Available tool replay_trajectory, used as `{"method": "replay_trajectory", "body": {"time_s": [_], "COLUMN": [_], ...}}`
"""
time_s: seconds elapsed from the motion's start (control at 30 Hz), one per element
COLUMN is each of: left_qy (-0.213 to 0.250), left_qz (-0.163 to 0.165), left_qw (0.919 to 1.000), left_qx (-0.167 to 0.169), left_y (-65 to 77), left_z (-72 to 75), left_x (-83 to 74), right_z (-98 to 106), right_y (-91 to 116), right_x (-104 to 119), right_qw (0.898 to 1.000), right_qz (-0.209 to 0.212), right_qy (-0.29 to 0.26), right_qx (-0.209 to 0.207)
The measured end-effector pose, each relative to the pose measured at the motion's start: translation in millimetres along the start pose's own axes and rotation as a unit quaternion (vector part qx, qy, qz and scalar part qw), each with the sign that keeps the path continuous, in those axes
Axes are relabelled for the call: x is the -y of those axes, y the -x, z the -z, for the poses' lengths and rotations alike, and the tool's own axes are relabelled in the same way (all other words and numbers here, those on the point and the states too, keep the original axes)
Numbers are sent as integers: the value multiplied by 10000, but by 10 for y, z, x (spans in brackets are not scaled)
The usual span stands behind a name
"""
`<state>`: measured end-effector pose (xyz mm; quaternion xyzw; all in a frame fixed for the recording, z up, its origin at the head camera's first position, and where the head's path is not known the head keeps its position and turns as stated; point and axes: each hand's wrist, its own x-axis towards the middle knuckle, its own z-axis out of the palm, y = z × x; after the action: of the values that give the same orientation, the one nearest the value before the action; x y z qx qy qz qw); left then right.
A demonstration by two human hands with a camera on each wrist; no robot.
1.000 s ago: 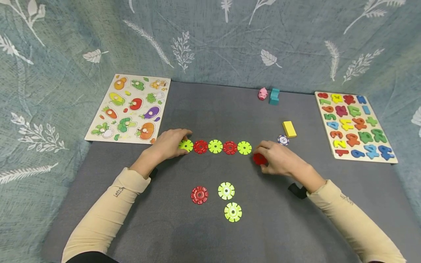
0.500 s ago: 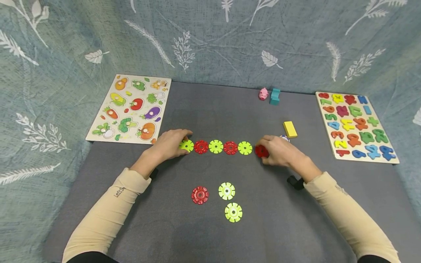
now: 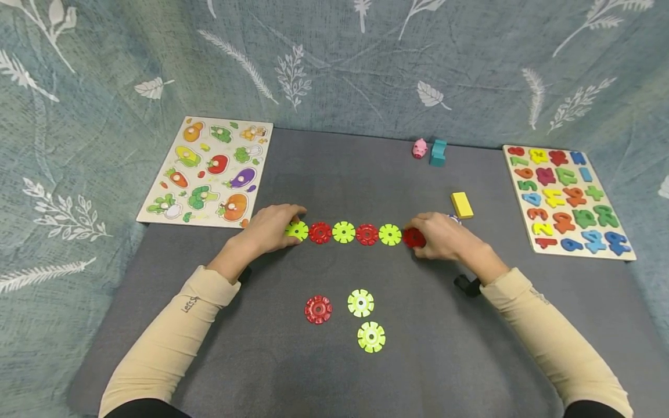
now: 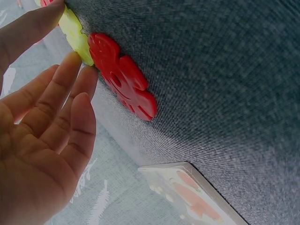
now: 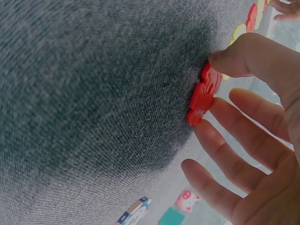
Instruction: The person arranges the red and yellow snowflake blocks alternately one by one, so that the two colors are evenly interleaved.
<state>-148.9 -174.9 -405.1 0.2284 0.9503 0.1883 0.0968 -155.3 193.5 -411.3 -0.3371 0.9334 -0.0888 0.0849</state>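
A row of notched plastic discs in alternating yellow-green and red crosses the table. My left hand [image 3: 272, 228] pinches the yellow-green disc [image 3: 297, 231] at the row's left part, thumb and fingertips on opposite edges. Beyond its fingers in the left wrist view lies another red disc [image 4: 121, 77], hidden under the hand from above. At the right end, my right hand [image 3: 441, 237] holds a red disc [image 5: 205, 96] between thumb and fingers, flat on the cloth beside a yellow-green disc [image 3: 390, 234]. Nearer the body lie a red disc [image 3: 318, 309] and two yellow-green discs [image 3: 360, 303].
A vegetable puzzle board [image 3: 209, 174] lies back left, a number puzzle board [image 3: 569, 203] back right. Past the right hand are a yellow block [image 3: 462, 205] and a partly hidden poker chip [image 5: 134, 212]. A pink pig [image 3: 420, 148] and teal block [image 3: 438, 153] stand at the back.
My right hand has slid the red disc away from the body, then slightly left, up to the row's right end. The left hand has stayed in place.
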Motion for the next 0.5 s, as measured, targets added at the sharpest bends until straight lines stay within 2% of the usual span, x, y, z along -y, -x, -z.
{"method": "replay_trajectory", "body": {"time_s": [0.5], "left_qy": [-41], "left_qz": [21], "left_qw": [10000], "left_qx": [7], "left_y": [-10], "left_z": [-4], "left_x": [-9], "right_z": [15], "right_y": [-5], "right_x": [-8], "right_qw": [9998], "right_qz": [151], "right_qy": [-140], "right_qx": [25]}}
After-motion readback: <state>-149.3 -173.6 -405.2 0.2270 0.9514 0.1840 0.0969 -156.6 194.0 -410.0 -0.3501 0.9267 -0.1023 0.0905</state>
